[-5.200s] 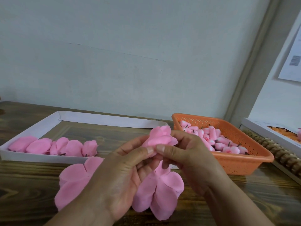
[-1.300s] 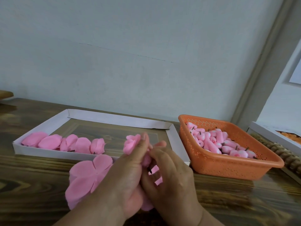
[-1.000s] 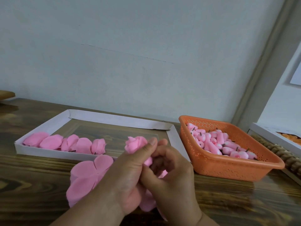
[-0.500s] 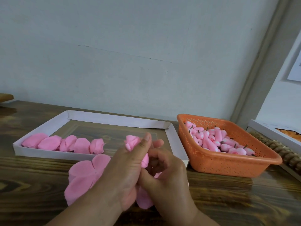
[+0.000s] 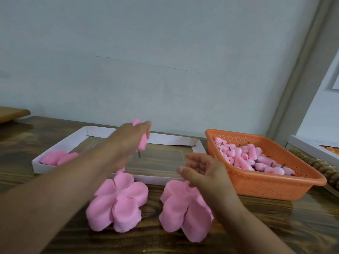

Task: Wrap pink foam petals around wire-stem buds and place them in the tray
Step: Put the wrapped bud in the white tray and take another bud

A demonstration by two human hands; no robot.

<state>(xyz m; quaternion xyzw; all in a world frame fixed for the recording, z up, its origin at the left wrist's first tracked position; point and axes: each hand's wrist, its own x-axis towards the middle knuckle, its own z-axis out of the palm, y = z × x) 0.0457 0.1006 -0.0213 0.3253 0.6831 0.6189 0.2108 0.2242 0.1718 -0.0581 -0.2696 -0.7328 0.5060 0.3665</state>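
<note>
pink wrapped bud (image 5: 142,142), dark wire stem below, blurred.

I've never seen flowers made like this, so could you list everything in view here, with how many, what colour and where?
wrapped bud: one, pink with a dark wire stem, held over the tray
tray: one, white, shallow, on the table at centre left
finished buds: several, pink, in the tray's left end, partly hidden by the arm
petal sheets: two, pink, flat on the table in front of the tray
basket: one, orange, right of the tray
unwrapped buds: many, pink with dark stems, in the basket
table: one, dark wood
left hand: grips the wrapped bud
right hand: fingers loose, above the right petal sheet
</note>
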